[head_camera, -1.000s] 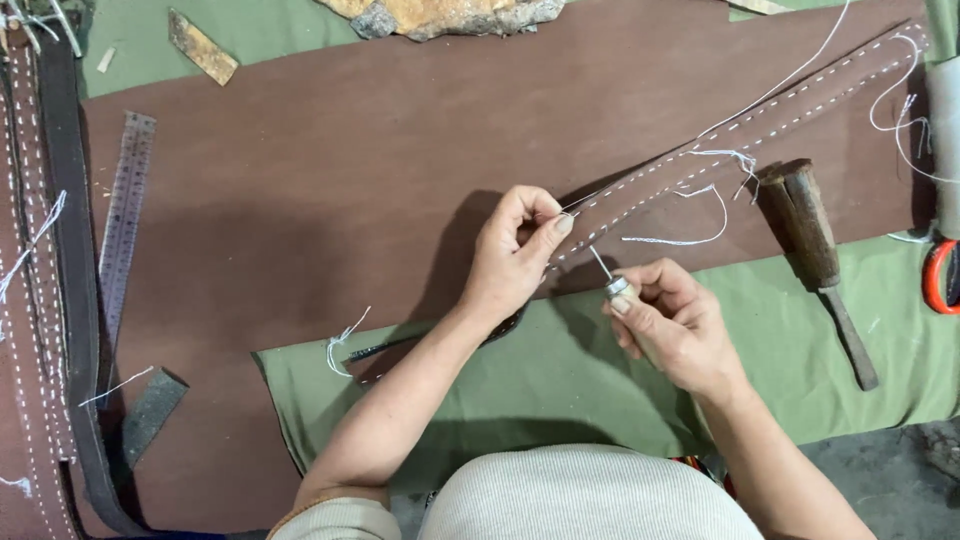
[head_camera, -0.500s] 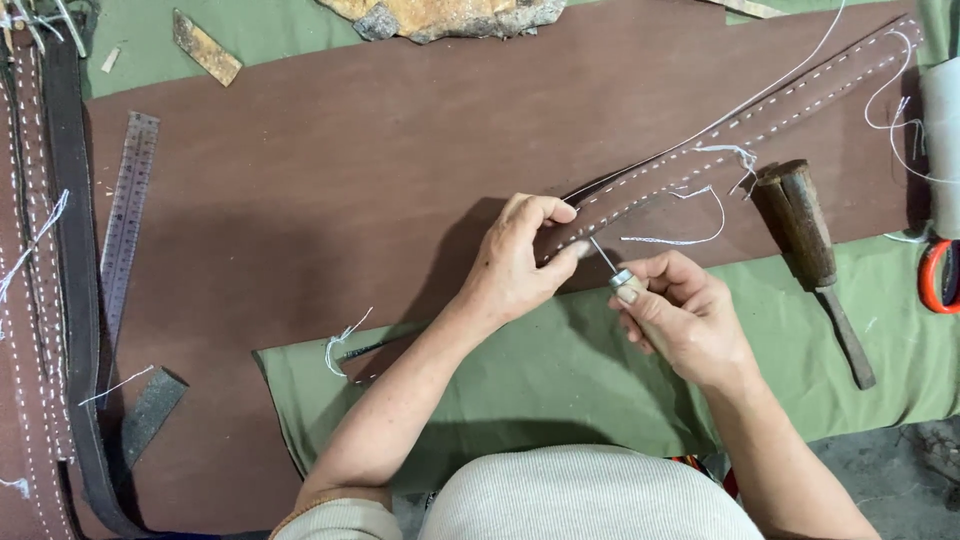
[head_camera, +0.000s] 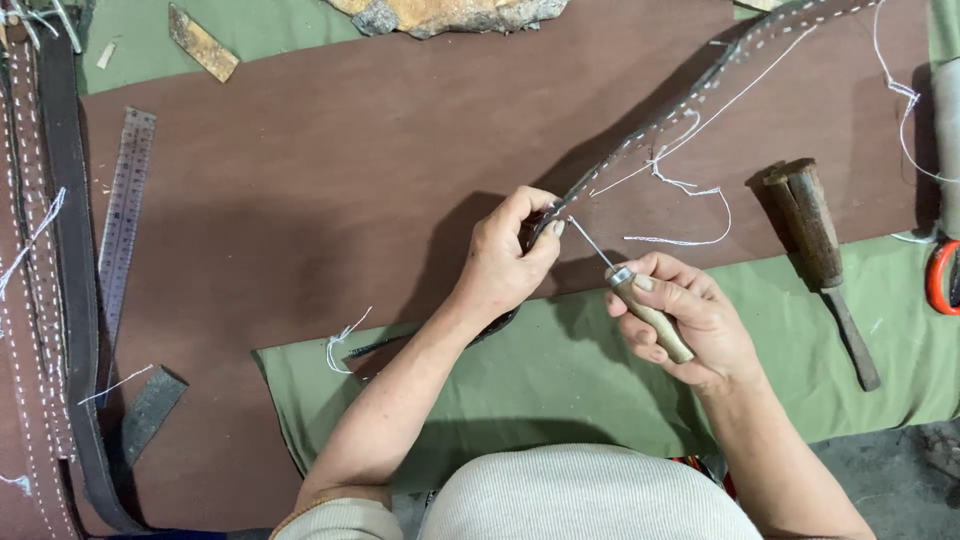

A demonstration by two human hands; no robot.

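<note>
My left hand [head_camera: 508, 255] pinches a long brown leather strap [head_camera: 668, 115] with white stitching, turned up on its edge and running to the upper right. My right hand [head_camera: 680, 320] grips a wooden-handled awl [head_camera: 640, 300]. Its thin metal point reaches up-left to the strap, right by my left fingertips. Loose white thread [head_camera: 690, 190] trails from the strap across the big brown leather sheet [head_camera: 340, 180] beneath.
A wooden-handled tool [head_camera: 815, 250] lies at the right on green cloth [head_camera: 560, 390]. A steel ruler [head_camera: 122, 215] and stitched straps [head_camera: 35, 300] lie at the left. A stone [head_camera: 450, 14] sits at the top. An orange-handled tool [head_camera: 938, 275] pokes in at the right edge.
The strap has been turned up on its edge and swung toward the top. My right hand shifted its hold so more of the awl handle shows, with the point still at the strap.
</note>
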